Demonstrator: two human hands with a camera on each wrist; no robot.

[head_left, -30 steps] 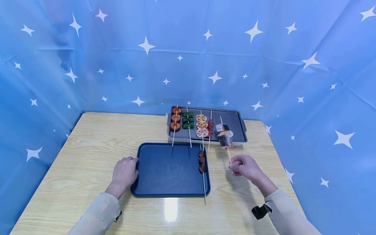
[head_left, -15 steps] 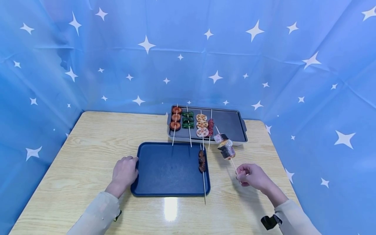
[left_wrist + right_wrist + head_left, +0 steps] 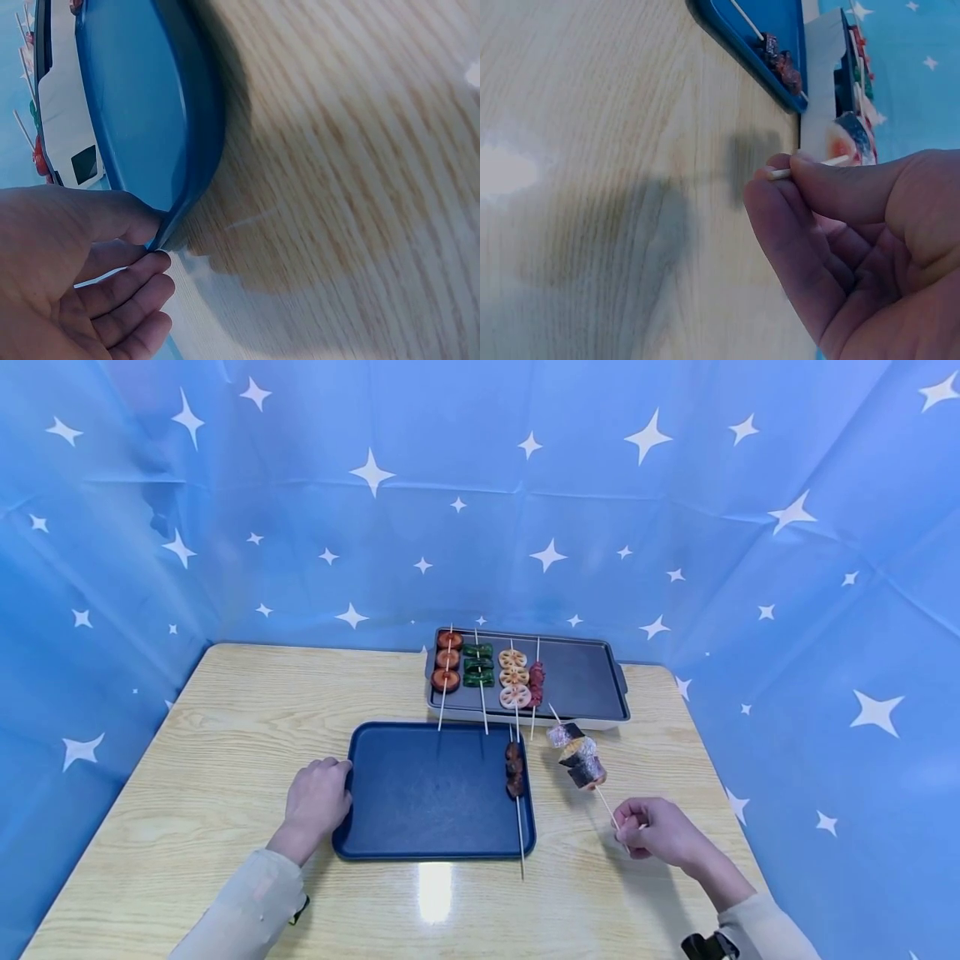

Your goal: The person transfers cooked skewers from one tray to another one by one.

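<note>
My right hand (image 3: pixel 660 835) pinches the bare stick end of a fish skewer (image 3: pixel 585 768), whose chunks have dark silvery skin with a yellowish piece between them. It is held up right of the blue tray, pointing away and to the left. In the right wrist view, thumb and forefinger press on the wooden stick (image 3: pixel 780 173). My left hand (image 3: pixel 318 797) grips the left rim of the blue tray (image 3: pixel 427 802); the left wrist view has the thumb above the rim (image 3: pixel 169 221) and fingers under it. A brown meat skewer (image 3: pixel 514 772) lies along the tray's right side.
Behind the tray stands a dark grill pan (image 3: pixel 581 681) with a pale base. Skewers of mushroom slices (image 3: pixel 447 660), green pepper (image 3: pixel 477 666), lotus root (image 3: pixel 514 677) and red meat (image 3: pixel 536 683) lie across its left part. A starry blue curtain (image 3: pixel 450 535) surrounds the wooden table (image 3: pixel 225 718).
My right hand has moved toward me and right with the fish skewer, drawing it from over the grill pan's front right to beside the tray. The left hand stays on the rim.
</note>
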